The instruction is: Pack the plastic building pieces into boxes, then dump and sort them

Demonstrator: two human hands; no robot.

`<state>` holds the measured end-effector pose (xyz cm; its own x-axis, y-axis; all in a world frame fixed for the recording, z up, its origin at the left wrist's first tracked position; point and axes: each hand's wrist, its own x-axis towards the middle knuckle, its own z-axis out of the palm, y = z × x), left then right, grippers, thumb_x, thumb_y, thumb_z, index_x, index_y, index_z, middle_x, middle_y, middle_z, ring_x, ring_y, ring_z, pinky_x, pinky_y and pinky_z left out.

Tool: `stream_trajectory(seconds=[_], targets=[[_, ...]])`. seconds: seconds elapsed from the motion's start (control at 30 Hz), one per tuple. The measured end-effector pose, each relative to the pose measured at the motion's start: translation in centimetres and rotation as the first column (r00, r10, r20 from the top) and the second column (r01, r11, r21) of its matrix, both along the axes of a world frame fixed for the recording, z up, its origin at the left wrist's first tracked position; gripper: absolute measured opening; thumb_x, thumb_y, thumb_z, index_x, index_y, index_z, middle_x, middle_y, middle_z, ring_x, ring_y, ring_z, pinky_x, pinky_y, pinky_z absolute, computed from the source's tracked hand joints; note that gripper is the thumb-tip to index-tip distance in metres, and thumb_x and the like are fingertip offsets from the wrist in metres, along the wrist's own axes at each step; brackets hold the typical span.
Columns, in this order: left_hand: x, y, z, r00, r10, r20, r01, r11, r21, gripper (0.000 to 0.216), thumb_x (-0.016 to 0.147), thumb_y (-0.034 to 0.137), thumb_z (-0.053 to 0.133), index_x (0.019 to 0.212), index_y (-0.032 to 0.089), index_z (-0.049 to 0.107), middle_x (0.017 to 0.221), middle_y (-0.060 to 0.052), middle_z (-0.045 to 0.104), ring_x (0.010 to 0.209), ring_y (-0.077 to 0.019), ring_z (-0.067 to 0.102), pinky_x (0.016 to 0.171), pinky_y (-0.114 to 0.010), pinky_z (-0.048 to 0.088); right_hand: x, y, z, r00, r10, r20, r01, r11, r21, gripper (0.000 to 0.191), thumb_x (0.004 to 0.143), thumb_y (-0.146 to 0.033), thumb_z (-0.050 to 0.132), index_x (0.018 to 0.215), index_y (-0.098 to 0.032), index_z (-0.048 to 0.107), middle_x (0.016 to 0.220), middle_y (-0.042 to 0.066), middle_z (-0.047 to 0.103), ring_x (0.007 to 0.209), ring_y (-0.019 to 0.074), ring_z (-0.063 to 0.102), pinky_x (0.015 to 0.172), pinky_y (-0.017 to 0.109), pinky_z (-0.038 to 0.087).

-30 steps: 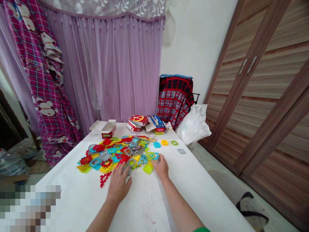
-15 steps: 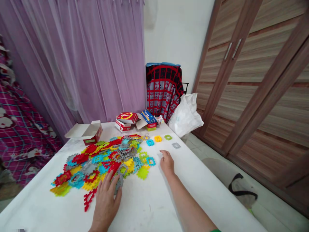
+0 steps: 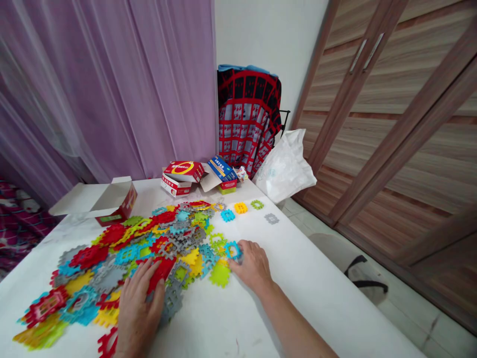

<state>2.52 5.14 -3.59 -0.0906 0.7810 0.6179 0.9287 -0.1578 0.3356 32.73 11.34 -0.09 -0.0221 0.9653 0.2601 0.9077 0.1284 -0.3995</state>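
Observation:
A heap of flat, notched plastic tiles in red, blue, yellow, green and grey spreads over the white table. My left hand lies flat on the near edge of the heap, fingers stretched over red and grey tiles. My right hand rests at the heap's right edge, its fingertips pinched on a small blue tile. A light green tile lies just left of that hand. Set apart at the far right lie a blue tile, a yellow one, a green one and a grey one.
An open red carton stands at the far left of the table, and red and blue boxes at its far edge. Beyond the far right corner is a white plastic bag against a chair with red patterned cloth. Purple curtains hang behind; a wooden wardrobe stands right.
The camera has tipped down and moved closer. My right hand moved left, back to the heap's edge, and closed on the blue tile. My left hand slid left over the tiles.

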Motion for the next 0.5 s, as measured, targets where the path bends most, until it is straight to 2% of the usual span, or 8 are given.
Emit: stream_trajectory(seconds=[0.17, 0.27, 0.37, 0.5], targets=[[1.0, -0.4, 0.8, 0.995, -0.041, 0.088, 0.041, 0.999, 0.010, 0.038, 0.092, 0.039, 0.045, 0.127, 0.030, 0.053, 0.134, -0.009, 0.060, 0.130, -0.0287, 0.052, 0.108, -0.057, 0.041, 1.7, 1.0, -1.1, 0.976, 0.104, -0.191, -0.105, 0.994, 0.006, 0.047, 0.071, -0.023, 0.066, 0.118, -0.024, 0.061, 0.111, 0.004, 0.070, 0.101, 0.0219, 0.062, 0.093, 0.033, 0.045], [1.0, -0.5, 1.0, 0.991, -0.043, 0.125, 0.046, 0.999, -0.020, 0.040, 0.091, 0.040, 0.045, 0.129, 0.029, 0.053, 0.135, -0.009, 0.059, 0.130, -0.0294, 0.052, 0.107, -0.058, 0.043, 3.5, 1.7, -1.4, 0.945, 0.156, -0.287, -0.159, 0.987, 0.012, 0.054, 0.072, -0.020, 0.062, 0.126, -0.024, 0.058, 0.118, 0.004, 0.069, 0.099, 0.0195, 0.063, 0.092, 0.032, 0.049], [0.7, -0.4, 0.9, 0.989, -0.030, 0.148, 0.034, 0.999, -0.025, 0.041, 0.090, 0.041, 0.046, 0.128, 0.030, 0.054, 0.137, -0.008, 0.059, 0.129, -0.0292, 0.053, 0.106, -0.055, 0.045, 5.4, 2.4, -1.5, 0.950, 0.184, -0.251, -0.186, 0.982, 0.016, 0.057, 0.074, -0.019, 0.059, 0.130, -0.025, 0.058, 0.119, 0.004, 0.068, 0.102, 0.0202, 0.063, 0.093, 0.034, 0.051], [0.6, -0.4, 0.8, 0.988, -0.036, 0.152, 0.040, 0.999, -0.022, 0.042, 0.089, 0.041, 0.047, 0.129, 0.031, 0.054, 0.137, -0.007, 0.059, 0.130, -0.0284, 0.052, 0.106, -0.052, 0.046, 6.9, 3.0, -1.8, 0.960, 0.237, -0.151, -0.226, 0.971, 0.082, 0.059, 0.077, -0.008, 0.046, 0.132, -0.025, 0.059, 0.124, 0.004, 0.067, 0.114, 0.0193, 0.060, 0.103, 0.036, 0.047]])
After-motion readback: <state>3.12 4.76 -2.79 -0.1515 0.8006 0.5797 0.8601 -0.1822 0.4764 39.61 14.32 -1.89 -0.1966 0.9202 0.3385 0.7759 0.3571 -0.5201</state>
